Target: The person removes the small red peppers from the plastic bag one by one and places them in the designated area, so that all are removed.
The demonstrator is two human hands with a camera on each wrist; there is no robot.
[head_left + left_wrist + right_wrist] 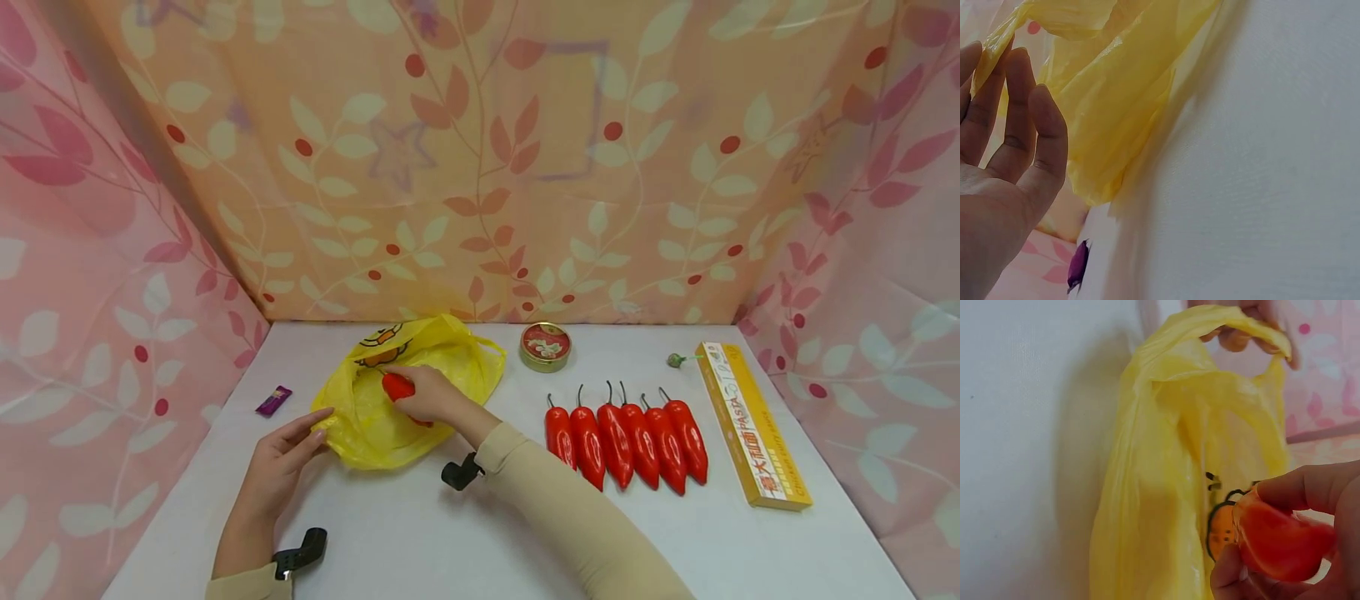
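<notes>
A yellow plastic bag (367, 442) with a dark and orange print lies on the table, its mouth spread open. My left hand (273, 467) pinches the near left edge of the bag between thumb and fingers; the left wrist view shows the thin yellow film (1110, 106) at the fingertips. Over the bag's mouth, my right hand (431, 394) holds a glossy red chili pepper (1279, 544). Part of that pepper is hidden behind the fingers. Several more red chili peppers (617, 442) lie in a row to the right, with their stems pointing away.
A round red and gold tin (545, 347) stands behind the peppers. At the right lies a long yellow pasta box (752, 425), with a small green stemmed thing (677, 360) by its far end. A small purple packet (274, 401) lies left of the bag. Patterned curtains (480, 167) enclose the table.
</notes>
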